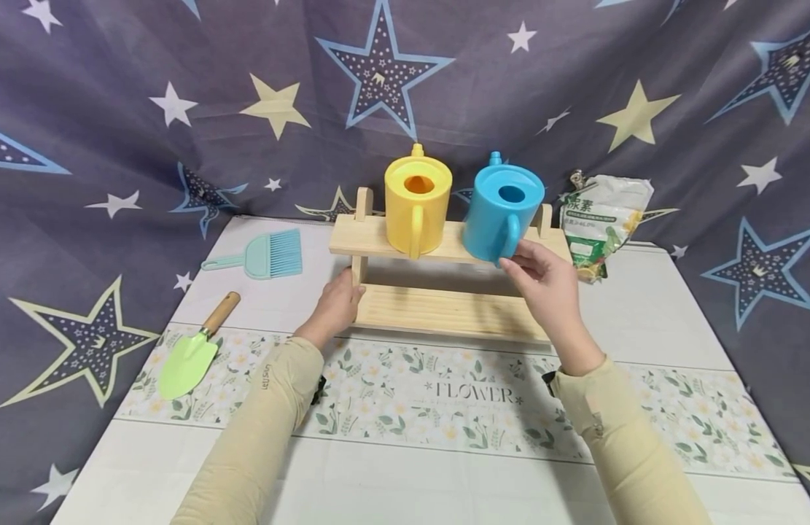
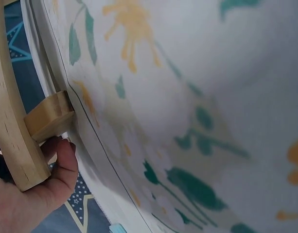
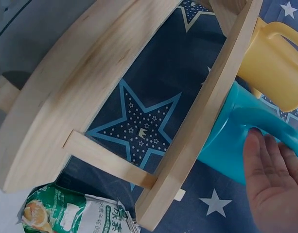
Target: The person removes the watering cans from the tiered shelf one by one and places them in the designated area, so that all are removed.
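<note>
Rack placed on table, before curtain. Left watering can and right watering can set side by side, apart, on rack's upper board. Bag positioned right of rack. Brush laid left of rack; trowel laid before brush, blade foremost.

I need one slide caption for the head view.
Left hand gripping the wooden shelf, right hand touching the blue watering can.

FLOWER on tablecloth, 尿素 on bag

Dark, starry cloth backdrop — pale, flower-banded tabletop
</note>
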The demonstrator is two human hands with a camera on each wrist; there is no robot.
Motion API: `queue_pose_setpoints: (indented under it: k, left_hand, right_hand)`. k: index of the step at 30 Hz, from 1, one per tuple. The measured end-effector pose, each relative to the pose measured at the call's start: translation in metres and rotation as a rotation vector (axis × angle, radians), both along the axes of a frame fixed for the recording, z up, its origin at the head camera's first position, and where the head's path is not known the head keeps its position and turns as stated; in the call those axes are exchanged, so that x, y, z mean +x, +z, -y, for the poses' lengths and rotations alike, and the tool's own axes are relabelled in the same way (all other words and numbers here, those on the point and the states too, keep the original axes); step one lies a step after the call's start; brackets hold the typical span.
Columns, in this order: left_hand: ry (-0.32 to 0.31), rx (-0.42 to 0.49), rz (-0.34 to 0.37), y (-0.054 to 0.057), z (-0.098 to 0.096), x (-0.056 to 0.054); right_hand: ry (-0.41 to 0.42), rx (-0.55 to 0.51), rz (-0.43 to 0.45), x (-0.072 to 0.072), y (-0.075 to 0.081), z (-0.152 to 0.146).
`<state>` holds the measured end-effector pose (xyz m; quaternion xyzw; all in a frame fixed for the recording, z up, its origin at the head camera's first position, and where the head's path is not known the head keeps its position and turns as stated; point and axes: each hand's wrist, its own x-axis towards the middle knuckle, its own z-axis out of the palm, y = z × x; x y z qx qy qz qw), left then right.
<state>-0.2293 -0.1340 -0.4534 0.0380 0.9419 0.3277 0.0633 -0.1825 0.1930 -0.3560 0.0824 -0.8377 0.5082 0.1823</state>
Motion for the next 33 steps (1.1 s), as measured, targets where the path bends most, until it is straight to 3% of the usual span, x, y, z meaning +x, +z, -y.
queue_pose_setpoints:
  k: [11,33]
  left_hand:
    - [-0.007,-0.008,-0.012,-0.0014,0.0000,0.0006]
    - [-0.013,0.014,-0.009,-0.0002,-0.0009,0.0006]
  right_hand:
    - [-0.033,0.006,0.005,-0.0021,-0.0010,0.0040]
    - [-0.058,0.046,-0.084,-0.0001,0.0005,0.0052]
